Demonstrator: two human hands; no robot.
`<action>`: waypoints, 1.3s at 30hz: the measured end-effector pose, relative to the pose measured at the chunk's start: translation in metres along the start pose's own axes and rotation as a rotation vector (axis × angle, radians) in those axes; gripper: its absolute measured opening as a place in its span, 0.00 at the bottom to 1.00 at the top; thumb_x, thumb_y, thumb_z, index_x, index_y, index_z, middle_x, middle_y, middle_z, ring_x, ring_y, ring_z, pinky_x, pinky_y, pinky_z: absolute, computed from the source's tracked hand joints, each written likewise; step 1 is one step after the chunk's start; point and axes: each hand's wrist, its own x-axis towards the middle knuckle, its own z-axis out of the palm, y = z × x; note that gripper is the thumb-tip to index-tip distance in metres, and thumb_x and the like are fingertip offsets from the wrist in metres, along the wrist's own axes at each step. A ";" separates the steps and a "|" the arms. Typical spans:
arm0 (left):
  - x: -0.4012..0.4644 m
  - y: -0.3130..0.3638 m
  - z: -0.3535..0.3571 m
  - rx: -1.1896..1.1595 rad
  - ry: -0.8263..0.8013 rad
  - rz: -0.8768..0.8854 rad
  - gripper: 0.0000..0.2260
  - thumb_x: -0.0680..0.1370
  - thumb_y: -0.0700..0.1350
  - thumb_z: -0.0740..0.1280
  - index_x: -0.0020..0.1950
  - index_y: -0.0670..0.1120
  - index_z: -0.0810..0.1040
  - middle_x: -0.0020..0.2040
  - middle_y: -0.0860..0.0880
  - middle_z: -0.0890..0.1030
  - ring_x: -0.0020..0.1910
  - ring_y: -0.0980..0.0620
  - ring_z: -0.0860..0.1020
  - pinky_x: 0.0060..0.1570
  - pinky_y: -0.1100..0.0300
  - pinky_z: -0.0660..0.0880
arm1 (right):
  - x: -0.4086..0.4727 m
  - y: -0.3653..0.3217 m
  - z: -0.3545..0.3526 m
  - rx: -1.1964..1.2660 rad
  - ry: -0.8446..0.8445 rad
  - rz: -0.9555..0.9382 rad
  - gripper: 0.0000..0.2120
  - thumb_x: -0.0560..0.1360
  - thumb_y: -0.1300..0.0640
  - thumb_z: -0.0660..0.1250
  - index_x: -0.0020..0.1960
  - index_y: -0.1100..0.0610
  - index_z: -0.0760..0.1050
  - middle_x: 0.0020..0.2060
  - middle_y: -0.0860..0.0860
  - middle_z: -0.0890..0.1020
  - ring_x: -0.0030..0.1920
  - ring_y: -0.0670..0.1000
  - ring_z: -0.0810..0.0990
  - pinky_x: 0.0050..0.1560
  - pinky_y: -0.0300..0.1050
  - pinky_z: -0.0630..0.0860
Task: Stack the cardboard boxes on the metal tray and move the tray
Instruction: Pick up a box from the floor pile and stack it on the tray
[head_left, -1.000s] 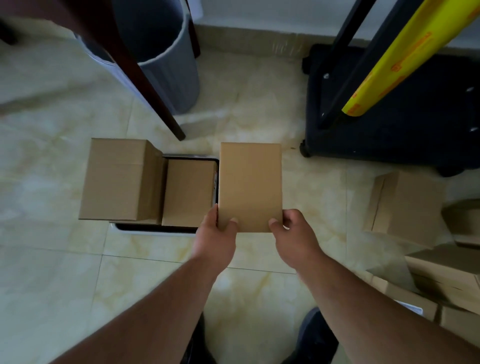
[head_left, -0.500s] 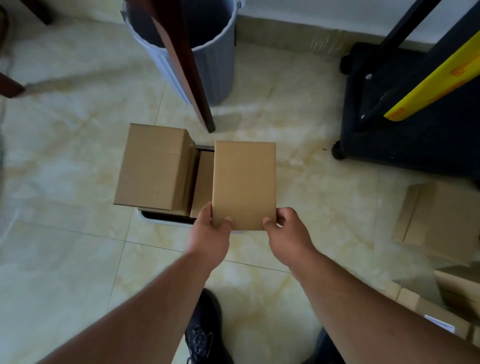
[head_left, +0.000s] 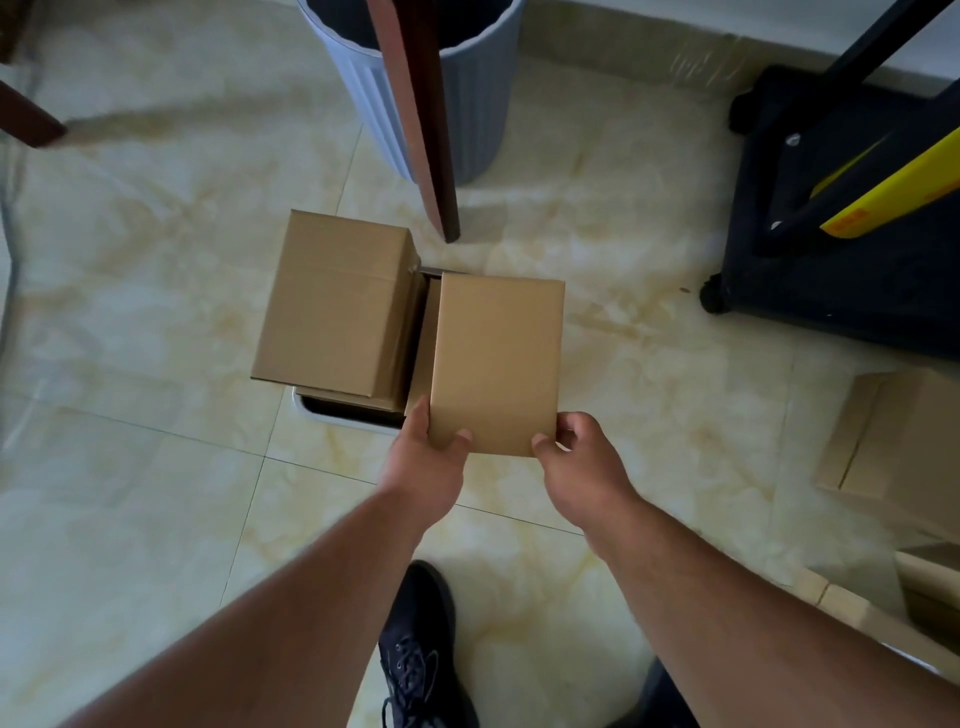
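The left hand (head_left: 426, 460) and right hand (head_left: 582, 462) each pinch a near corner of one cardboard box (head_left: 496, 364), thumbs on top, holding it flat just ahead of the knuckles. Just left of the left hand sits the metal tray (head_left: 332, 415) on the floor (head_left: 130, 519), carrying a taller stack of boxes (head_left: 332, 306). A loose box (head_left: 898, 447) lies well right of the right hand.

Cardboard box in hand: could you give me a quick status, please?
Both hands, left and right, grip cardboard box. Held above metal tray, beside stacked boxes. Nothing blocking.
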 end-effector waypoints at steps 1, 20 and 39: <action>0.001 -0.001 0.000 0.000 -0.004 -0.001 0.26 0.82 0.52 0.65 0.80 0.60 0.63 0.65 0.55 0.78 0.58 0.51 0.78 0.56 0.56 0.72 | 0.000 0.000 0.001 0.005 0.002 0.001 0.15 0.81 0.51 0.64 0.67 0.49 0.72 0.63 0.44 0.79 0.58 0.50 0.78 0.53 0.45 0.71; 0.007 0.004 -0.007 -0.068 0.002 -0.238 0.22 0.83 0.64 0.57 0.59 0.47 0.78 0.43 0.50 0.78 0.39 0.52 0.75 0.34 0.58 0.65 | 0.003 -0.022 0.013 -0.019 -0.045 -0.020 0.20 0.82 0.50 0.63 0.73 0.47 0.70 0.62 0.43 0.81 0.55 0.47 0.80 0.39 0.38 0.70; 0.015 0.011 -0.028 -0.015 0.003 -0.264 0.25 0.84 0.63 0.54 0.68 0.47 0.75 0.44 0.47 0.77 0.37 0.50 0.71 0.34 0.56 0.64 | -0.001 -0.034 0.027 0.028 -0.101 -0.044 0.19 0.83 0.52 0.62 0.74 0.46 0.71 0.61 0.42 0.82 0.58 0.45 0.80 0.45 0.35 0.71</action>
